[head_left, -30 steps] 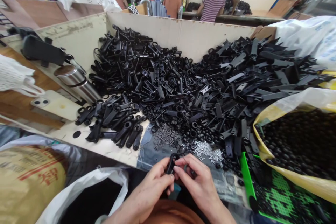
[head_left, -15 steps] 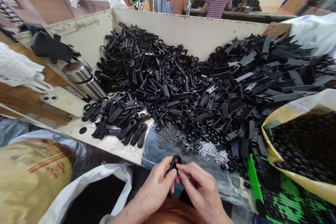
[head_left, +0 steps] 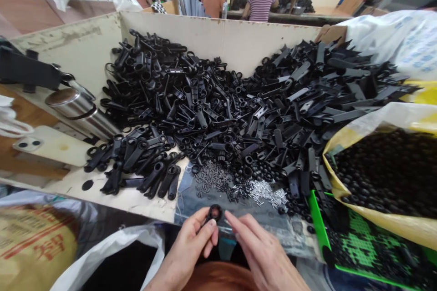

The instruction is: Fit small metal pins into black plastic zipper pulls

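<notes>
My left hand [head_left: 193,243] pinches a small black plastic lever with a ring-shaped head [head_left: 214,213] between thumb and forefinger, at the bottom centre. Beside it my right hand [head_left: 261,248] has its fingers stretched out and together, their tips just right of the ring and holding nothing that I can see. In front of both hands lie small dark screws [head_left: 215,179] and short silver pins [head_left: 269,195] on a blue cloth. Beyond them rises a big heap of black plastic levers [head_left: 205,95].
A walled white bench [head_left: 218,38] holds the heap. A steel flask [head_left: 80,111] and a phone [head_left: 51,145] lie at left. A yellow bag of black rings [head_left: 385,168] and a green crate [head_left: 319,223] are at right. White bags [head_left: 112,254] sit below. Three people work far behind.
My right hand has let go of the lever and opened flat. The left hand has turned the lever so its ring faces up. The view shifted slightly.
</notes>
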The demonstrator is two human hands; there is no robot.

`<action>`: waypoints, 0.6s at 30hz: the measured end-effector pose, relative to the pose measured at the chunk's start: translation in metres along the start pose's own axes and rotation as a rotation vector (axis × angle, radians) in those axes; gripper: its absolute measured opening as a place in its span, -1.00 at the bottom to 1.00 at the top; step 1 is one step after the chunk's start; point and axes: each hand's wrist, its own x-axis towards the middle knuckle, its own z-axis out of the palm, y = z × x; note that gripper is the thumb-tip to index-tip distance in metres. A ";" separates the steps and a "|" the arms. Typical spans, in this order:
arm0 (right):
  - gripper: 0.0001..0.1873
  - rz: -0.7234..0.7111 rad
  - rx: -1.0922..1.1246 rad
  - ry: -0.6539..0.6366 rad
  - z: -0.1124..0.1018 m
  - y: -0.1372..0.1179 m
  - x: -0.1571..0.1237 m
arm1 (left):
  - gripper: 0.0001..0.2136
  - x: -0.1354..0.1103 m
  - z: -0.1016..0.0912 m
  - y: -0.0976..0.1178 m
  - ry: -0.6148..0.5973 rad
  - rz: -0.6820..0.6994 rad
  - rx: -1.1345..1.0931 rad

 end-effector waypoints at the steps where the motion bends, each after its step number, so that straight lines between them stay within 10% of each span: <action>1: -0.47 -0.033 -0.052 0.010 0.003 0.001 -0.002 | -0.62 -0.001 0.000 -0.001 0.012 -0.009 -0.030; 18: -0.61 0.120 0.084 -0.013 0.015 -0.007 0.011 | -0.52 -0.002 0.000 -0.002 0.074 -0.065 -0.062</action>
